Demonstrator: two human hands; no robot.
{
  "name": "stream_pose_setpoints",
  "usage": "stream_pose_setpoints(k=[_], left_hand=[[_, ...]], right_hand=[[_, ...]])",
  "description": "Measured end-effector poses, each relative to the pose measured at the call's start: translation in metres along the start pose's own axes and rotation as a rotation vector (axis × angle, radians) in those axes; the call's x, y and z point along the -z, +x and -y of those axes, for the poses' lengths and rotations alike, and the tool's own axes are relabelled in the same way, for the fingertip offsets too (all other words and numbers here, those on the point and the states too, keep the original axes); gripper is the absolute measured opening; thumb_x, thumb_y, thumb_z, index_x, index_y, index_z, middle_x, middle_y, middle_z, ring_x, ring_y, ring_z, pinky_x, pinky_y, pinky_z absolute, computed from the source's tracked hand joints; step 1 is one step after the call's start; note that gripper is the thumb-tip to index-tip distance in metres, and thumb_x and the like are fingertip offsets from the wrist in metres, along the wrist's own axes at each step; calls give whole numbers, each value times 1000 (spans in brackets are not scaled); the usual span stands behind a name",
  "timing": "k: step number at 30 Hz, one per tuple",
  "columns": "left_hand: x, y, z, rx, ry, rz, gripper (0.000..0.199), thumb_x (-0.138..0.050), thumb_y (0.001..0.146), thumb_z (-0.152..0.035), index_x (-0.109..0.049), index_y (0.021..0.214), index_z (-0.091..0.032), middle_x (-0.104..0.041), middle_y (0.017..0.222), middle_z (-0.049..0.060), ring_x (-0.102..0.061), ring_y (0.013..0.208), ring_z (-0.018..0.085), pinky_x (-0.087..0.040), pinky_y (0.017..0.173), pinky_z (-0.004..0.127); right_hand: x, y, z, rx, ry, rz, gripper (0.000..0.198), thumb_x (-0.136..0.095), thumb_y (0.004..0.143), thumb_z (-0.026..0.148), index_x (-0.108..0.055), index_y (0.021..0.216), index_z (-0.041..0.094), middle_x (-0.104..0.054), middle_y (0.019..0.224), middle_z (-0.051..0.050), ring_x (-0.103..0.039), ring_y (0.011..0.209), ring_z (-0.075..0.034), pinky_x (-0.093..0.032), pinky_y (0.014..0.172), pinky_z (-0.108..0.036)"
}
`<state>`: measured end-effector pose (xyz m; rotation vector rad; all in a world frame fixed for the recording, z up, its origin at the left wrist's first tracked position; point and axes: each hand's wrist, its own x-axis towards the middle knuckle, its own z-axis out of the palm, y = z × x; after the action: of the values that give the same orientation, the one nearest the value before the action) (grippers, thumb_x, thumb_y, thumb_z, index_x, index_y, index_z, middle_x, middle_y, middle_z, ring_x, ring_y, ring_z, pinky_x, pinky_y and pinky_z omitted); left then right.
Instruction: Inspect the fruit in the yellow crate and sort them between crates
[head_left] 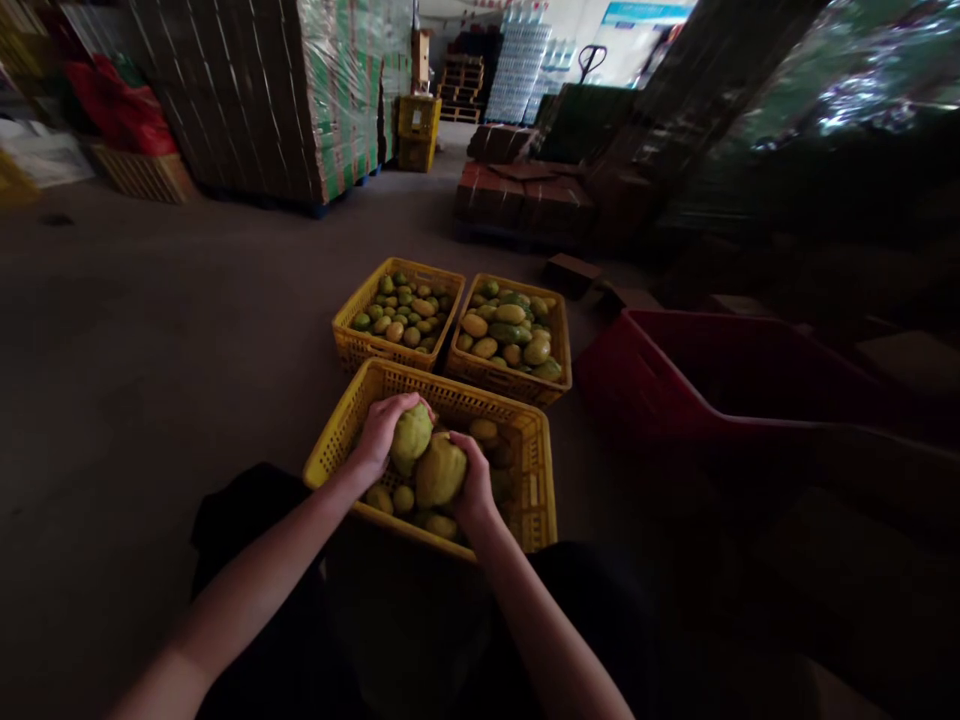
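Fruit (pixel 411 440), green and bumpy, is in the left hand (pixel 381 435), and the fingers (pixel 405 401) bend around its top and side. The right hand (pixel 475 488) has a bigger fruit (pixel 439 474), yellow-green, with its fingers wrapped on the right side of it. The two are side by side over the near crate (pixel 537 485), which is yellow and sits on the floor (pixel 150 350) between two dark legs (pixel 259 510). I can't tell if they touch the pile below. In that crate lie more fruits (pixel 403 499), some at the front and some at the right, where it is dark. Two more yellow crates stand just past it, side by side. The left crate (pixel 375 352) is full of little green and yellow ones. The right crate (pixel 502 380) has bigger ones in a heap. A red tub (pixel 637 385) is on the right, near the crates. Farther back are tall stacks of boxes (pixel 337 100) in shiny wrap, some wooden pallets (pixel 460 85) and lots of bottles (pixel 516 65) in the light
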<state>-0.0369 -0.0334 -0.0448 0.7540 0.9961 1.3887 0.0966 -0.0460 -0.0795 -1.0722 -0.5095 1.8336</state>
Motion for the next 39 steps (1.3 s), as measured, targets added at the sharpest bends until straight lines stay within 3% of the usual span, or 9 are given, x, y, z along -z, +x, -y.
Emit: stream_pose_setpoints(k=[3,5,8,12,15,19,22,32,39], left_hand=[[0,4,-3,252,-272,-18,32,-65,77,-47,-67,73,-15,-69,70,6,-68,74,20,-56,70,31],[0,5,-6,370,-416,-56,31,-62,81,-46,-67,79,-16,-69,71,5,-70,77,21,-58,74,34],[1,5,-11,460,-553,-113,32,-55,87,-46,-66,87,-17,-70,77,5,-70,80,21,-59,77,37],[1,5,-15,497,-594,-144,28,-57,86,-42,-65,92,-16,-70,82,7,-70,80,22,-61,75,38],[2,7,-15,545,-613,-164,27,-55,88,-39,-63,96,-15,-68,78,8,-69,72,19,-60,62,28],[5,9,-14,657,-664,-144,39,-44,92,-46,-63,99,-12,-67,73,9,-58,50,12,-47,38,17],[7,9,-14,677,-675,-143,40,-39,93,-45,-62,98,-12,-66,72,9,-54,46,10,-44,34,15],[4,9,-8,680,-662,-167,40,-41,94,-45,-62,97,-12,-66,72,10,-60,52,12,-50,40,17],[4,9,-3,589,-596,-163,37,-46,93,-43,-64,100,-12,-67,75,9,-64,62,15,-53,49,20]], right_hand=[[-2,-1,18,-145,134,-17,28,-64,68,47,-67,70,19,-70,61,-4,-66,61,-22,-55,62,-35],[0,-2,32,-141,171,15,33,-61,72,51,-67,71,19,-71,62,-6,-69,68,-26,-57,64,-39],[5,-5,47,-89,172,62,40,-58,76,57,-69,79,19,-73,69,-8,-72,78,-29,-59,68,-43],[9,-7,51,-36,114,126,26,-65,73,43,-69,86,20,-74,74,-7,-73,80,-29,-60,70,-43],[6,-7,51,-55,104,111,25,-66,73,42,-68,85,20,-73,68,-6,-72,70,-26,-60,60,-39],[-1,-6,52,-140,64,79,36,-60,76,55,-67,78,20,-69,56,-4,-65,49,-20,-50,39,-27],[-2,-6,53,-154,48,97,44,-56,77,62,-67,76,20,-69,56,-5,-61,43,-17,-45,34,-24],[4,-3,51,-175,70,128,45,-54,81,62,-68,77,20,-72,61,-6,-63,43,-17,-47,35,-24],[4,-2,50,-154,61,125,42,-58,79,60,-67,77,20,-72,60,-6,-63,46,-18,-48,37,-25]])
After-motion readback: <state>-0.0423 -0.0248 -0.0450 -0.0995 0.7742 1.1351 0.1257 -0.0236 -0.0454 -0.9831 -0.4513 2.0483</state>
